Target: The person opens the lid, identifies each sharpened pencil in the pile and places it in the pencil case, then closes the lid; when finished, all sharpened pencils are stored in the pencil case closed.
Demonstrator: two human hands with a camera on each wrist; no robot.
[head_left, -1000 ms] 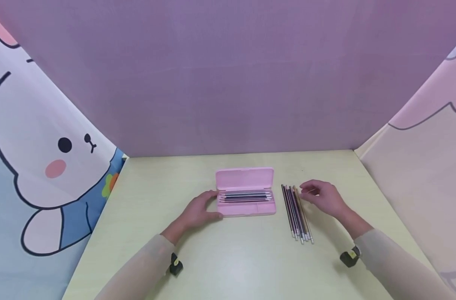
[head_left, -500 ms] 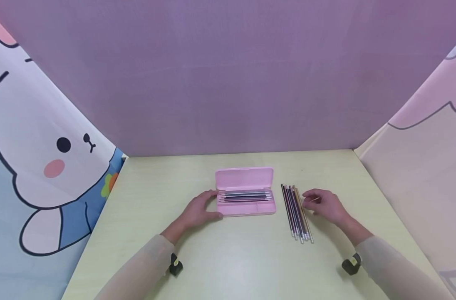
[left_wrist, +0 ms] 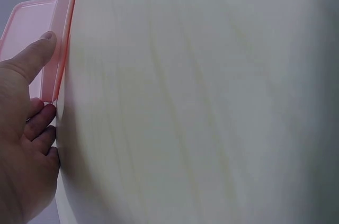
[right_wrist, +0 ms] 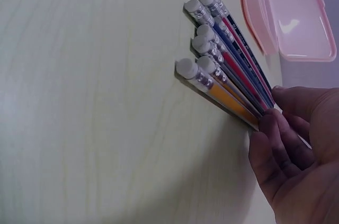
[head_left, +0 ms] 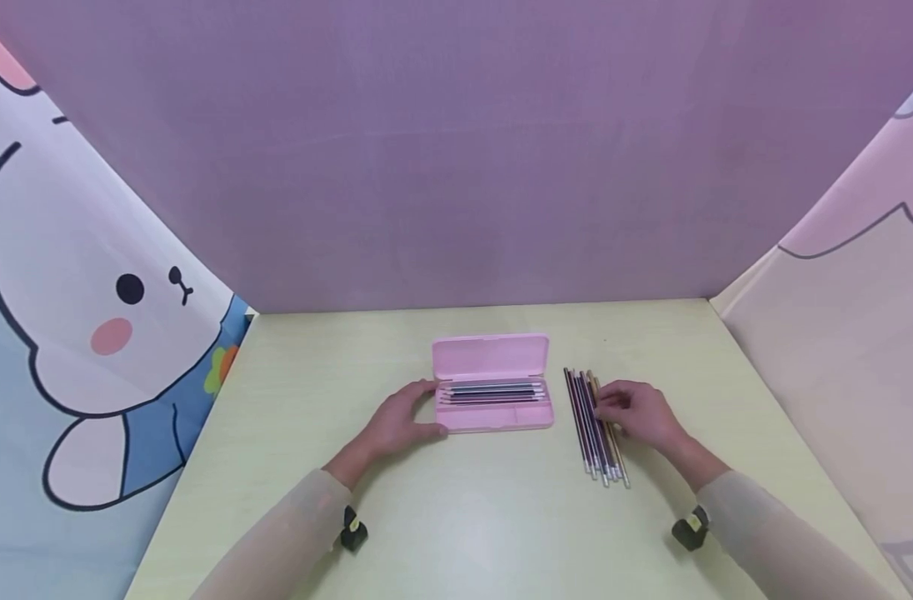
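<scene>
The left hand (head_left: 392, 425) grips the pink case (head_left: 471, 417) by its left end. Right of it, the right hand (head_left: 642, 412) sits narrowly curled against the loose pencils (head_left: 593, 435); I can't tell whether it pinches any. Neighbours could drag, so I'd peel 1 off the right edge. More pencils (head_left: 494, 392) lie inside the case, the open lid (head_left: 490, 357) beyond them.

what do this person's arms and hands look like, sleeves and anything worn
Both the left sleeve and right sleeve are long, plain and pale beige. The left hand and right hand are bare, with no gloves or rings showing. A small black block with a yellowish patch sits at the left cuff, a similar one at the right. No cables show.
</scene>
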